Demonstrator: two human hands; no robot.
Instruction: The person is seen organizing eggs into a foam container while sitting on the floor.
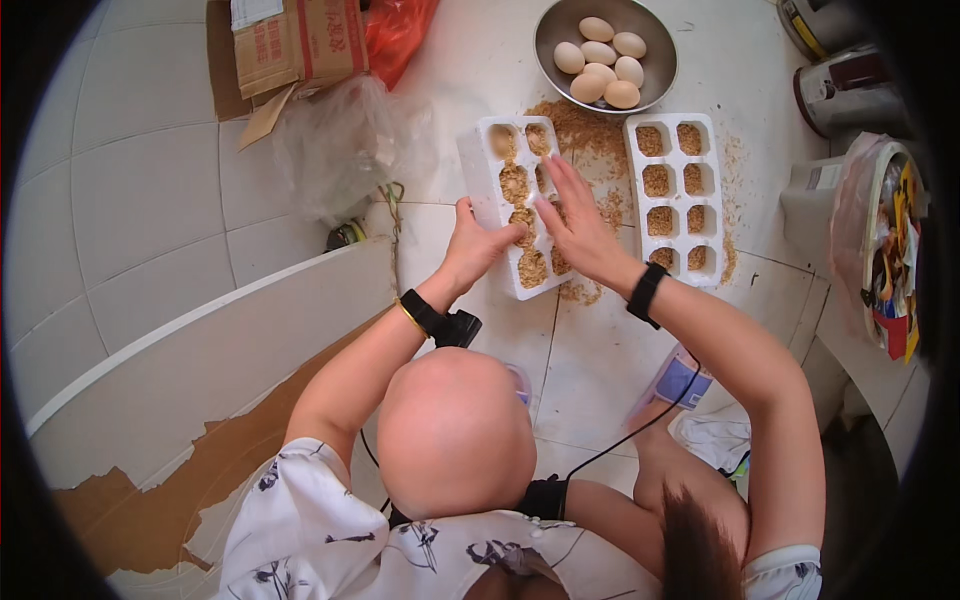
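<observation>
A white foam egg tray (pixel 504 172) stands tilted on the tiled floor, its cavities filled with brown husks; rounded egg tops show in the upper cavities. My left hand (pixel 480 244) grips its left side, thumb over a filled cavity. My right hand (pixel 581 225) lies over the right column, fingers spread and partly hiding it. To the right rests a second foam tray (pixel 675 150) with husks in its several cavities and no eggs visible. Beyond them is a metal bowl (pixel 546 45) holding several eggs (pixel 598 52).
Loose husks (pixel 592 135) lie between the trays and below the bowl. At the upper left are a cardboard box (pixel 300 45), a red plastic bag (pixel 397 37) and a clear plastic bag (pixel 352 142). A lined waste bin (pixel 855 240) and metal containers (pixel 851 90) stand at right.
</observation>
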